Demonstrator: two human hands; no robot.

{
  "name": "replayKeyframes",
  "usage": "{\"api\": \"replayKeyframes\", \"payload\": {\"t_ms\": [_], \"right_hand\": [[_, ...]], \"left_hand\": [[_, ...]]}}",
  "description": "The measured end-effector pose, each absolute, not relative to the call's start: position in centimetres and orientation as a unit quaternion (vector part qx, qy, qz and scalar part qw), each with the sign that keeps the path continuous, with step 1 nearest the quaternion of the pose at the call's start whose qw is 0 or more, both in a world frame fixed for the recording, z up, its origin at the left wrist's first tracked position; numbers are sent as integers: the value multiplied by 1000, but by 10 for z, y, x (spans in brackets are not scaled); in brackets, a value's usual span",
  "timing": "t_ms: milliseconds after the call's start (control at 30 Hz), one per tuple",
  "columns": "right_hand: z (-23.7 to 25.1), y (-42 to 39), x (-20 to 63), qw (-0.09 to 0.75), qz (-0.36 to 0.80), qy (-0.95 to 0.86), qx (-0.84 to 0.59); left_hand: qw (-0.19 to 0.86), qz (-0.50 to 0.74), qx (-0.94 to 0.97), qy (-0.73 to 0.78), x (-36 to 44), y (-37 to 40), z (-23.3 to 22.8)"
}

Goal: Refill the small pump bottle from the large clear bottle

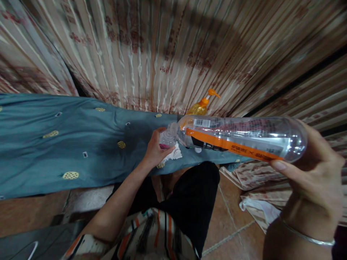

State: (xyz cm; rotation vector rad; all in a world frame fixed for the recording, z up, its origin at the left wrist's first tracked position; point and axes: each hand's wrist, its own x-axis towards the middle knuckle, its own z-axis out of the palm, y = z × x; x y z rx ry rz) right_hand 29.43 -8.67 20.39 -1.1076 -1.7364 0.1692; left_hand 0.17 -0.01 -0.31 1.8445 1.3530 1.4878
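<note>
Clear bottle (238, 139) tipped sideways in right hand (314, 177), mouth at small cup (166, 139) gripped by left hand (155, 150); no liquid visible.

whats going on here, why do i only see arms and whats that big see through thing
The camera sits on a person's head, looking down, so you see only their own arms and lap. The right hand holds a clear plastic bottle with an orange label stripe, tipped sideways. The left hand holds a small clear cup at the bottle's mouth, over a white cloth. Below lies a teal patterned sheet; an orange pump bottle stands behind, before a striped curtain.
</note>
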Motion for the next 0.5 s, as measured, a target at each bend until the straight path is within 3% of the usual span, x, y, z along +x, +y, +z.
{"api": "replayKeyframes", "payload": {"t_ms": [500], "right_hand": [[205,-84,300,521,66,-713,-465]], "left_hand": [[213,532,664,481,2,-2,-1]]}}
